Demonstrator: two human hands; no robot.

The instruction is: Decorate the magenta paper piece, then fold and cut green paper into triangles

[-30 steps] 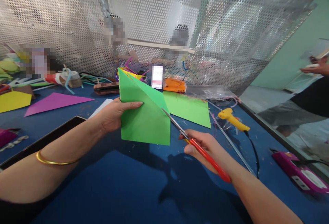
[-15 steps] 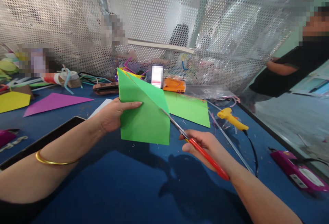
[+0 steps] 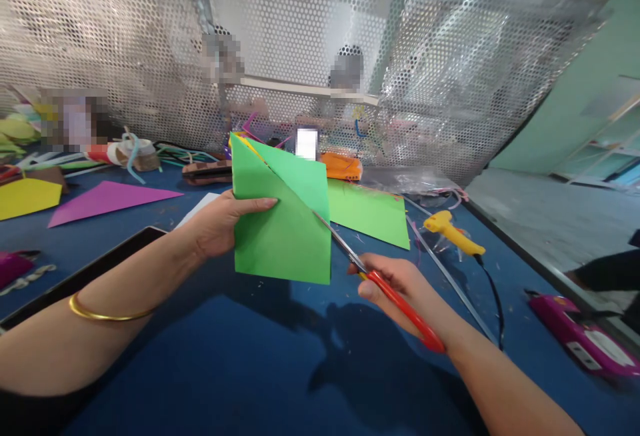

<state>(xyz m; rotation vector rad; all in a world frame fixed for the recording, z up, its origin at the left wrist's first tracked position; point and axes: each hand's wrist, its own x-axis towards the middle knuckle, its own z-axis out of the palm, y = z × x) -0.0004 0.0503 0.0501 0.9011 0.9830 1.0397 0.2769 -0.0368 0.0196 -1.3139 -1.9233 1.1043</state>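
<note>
The left hand [image 3: 220, 226] pinches a folded green paper [image 3: 280, 223] by its left edge, thumb across the front face and the other fingers hidden behind it. The paper is held up above the blue surface [image 3: 240, 363], its long axis running from a sharp upper-left tip down to a straight bottom edge; a diagonal line crosses it from that tip toward the right edge. The right hand [image 3: 395, 286] is closed around the red handles of the scissors [image 3: 373, 276], whose blades point up and to the left and meet the paper's right edge on that diagonal. How far the blades are parted cannot be told, since the paper covers their tips.

A second green sheet [image 3: 370, 213] lies flat just behind, partly covered by the held paper. A yellow glue gun [image 3: 453, 231] rests to the right, well apart from the scissors. A purple triangle [image 3: 107, 199] and a yellow sheet [image 3: 25, 196] lie far left. A pink device [image 3: 580, 339] sits near the surface's right edge. The near middle of the surface lies bare below both forearms. A perforated metal screen [image 3: 125, 43] closes the far side; whatever is behind it is blurred
</note>
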